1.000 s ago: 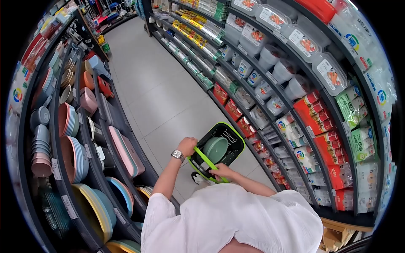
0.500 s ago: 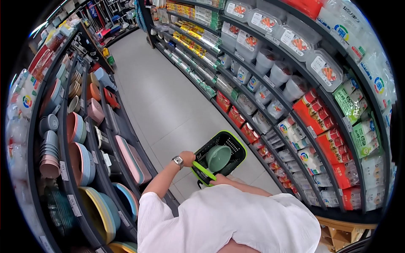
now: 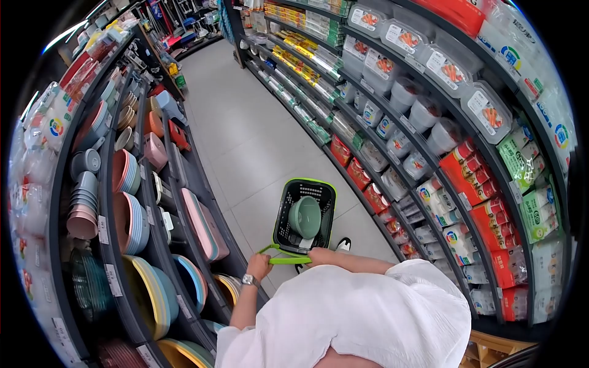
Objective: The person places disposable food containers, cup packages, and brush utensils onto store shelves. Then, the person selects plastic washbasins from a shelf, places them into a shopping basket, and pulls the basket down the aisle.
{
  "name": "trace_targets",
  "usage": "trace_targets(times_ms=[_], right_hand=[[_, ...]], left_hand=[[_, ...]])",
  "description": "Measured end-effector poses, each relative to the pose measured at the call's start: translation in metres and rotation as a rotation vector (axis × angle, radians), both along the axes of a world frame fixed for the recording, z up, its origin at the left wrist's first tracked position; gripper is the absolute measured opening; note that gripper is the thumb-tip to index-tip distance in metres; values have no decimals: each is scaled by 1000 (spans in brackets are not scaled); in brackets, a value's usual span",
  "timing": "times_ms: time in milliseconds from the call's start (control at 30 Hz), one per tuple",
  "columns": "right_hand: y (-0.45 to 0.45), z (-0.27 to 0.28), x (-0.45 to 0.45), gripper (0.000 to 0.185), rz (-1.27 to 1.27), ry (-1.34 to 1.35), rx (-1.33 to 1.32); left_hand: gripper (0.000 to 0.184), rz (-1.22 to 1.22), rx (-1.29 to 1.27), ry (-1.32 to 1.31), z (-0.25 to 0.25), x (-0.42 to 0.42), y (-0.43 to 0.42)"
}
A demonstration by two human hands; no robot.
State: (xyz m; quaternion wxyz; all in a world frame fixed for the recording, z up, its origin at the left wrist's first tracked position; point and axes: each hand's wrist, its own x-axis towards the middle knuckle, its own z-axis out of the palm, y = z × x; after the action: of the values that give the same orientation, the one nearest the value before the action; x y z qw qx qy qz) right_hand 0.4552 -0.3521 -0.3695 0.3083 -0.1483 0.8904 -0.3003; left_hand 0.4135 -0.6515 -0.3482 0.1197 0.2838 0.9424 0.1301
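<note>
A black shopping basket point(image 3: 331, 208) with a lime-green rim is in the aisle in front of me, and a green bowl or colander point(image 3: 305, 218) lies inside it. A small white tag shows by the bowl. Across the near side of the basket runs its lime-green handle point(image 3: 289, 260). My left hand point(image 3: 259, 266), with a watch on the wrist, is closed around the left end of this handle. At the handle's right end, against the basket's near corner, my right hand point(image 3: 319, 256) is closed too; its fingers are partly hidden.
On the left, shelves hold stacked plastic basins point(image 3: 130, 224), cups point(image 3: 83, 211) and pink trays point(image 3: 202, 224). The right shelves carry clear food containers point(image 3: 445, 70), red packs point(image 3: 472, 175) and boxed rolls point(image 3: 300, 67). Grey tiled floor point(image 3: 245, 135) runs between them. A shoe point(image 3: 345, 244) shows beside the basket.
The basket has turned to point more straight ahead and shifted left in view. My left hand has come down and back with the handle. My right hand stays near the basket's near corner.
</note>
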Motion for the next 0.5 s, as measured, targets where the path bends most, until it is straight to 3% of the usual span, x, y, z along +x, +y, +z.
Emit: trace_targets(times_ms=[167, 233, 367, 500], right_hand=[[15, 3, 0, 35, 358, 180, 194], [23, -9, 6, 30, 382, 227, 226], [37, -24, 15, 22, 442, 302, 250], [42, -15, 10, 21, 436, 300, 261]], left_hand=[[17, 242, 56, -41, -7, 75, 18], [16, 259, 9, -208, -29, 98, 21], [17, 202, 58, -302, -106, 119, 21], [18, 180, 32, -295, -125, 131, 32]])
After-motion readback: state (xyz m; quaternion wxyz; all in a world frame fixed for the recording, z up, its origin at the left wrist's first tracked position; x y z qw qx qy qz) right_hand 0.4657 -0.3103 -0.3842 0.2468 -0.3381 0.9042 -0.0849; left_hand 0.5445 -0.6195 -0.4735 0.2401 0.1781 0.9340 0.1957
